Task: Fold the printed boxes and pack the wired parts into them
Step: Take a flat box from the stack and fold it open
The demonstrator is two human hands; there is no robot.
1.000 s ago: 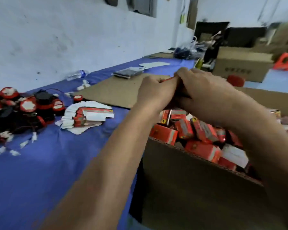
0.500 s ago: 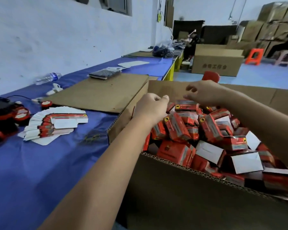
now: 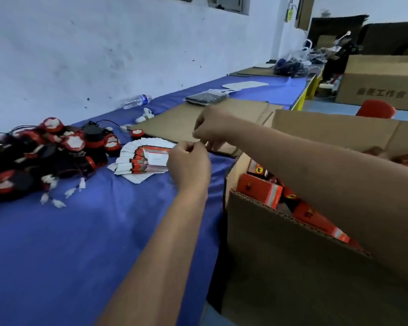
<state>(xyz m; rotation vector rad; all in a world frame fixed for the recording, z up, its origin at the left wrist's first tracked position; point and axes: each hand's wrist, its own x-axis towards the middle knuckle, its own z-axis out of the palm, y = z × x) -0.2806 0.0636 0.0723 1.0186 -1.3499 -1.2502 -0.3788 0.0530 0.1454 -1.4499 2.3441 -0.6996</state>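
Both hands at the fanned stack of flat boxes [image 3: 143, 158], left hand [image 3: 189, 166] & right hand [image 3: 212, 128] fingers curled, pinch unclear; blanks prob. light, bendy card, so take top one by its edge.

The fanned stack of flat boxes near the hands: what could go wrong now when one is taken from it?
1. The stack of flat boxes is loosely fanned; the left hand reaching from its right edge might drag several sheets or scatter them.
2. The wired parts lie tangled close beside the stack; a trailing white connector may snag.
3. The right hand reaches across the carton corner; the forearm could catch its edge.
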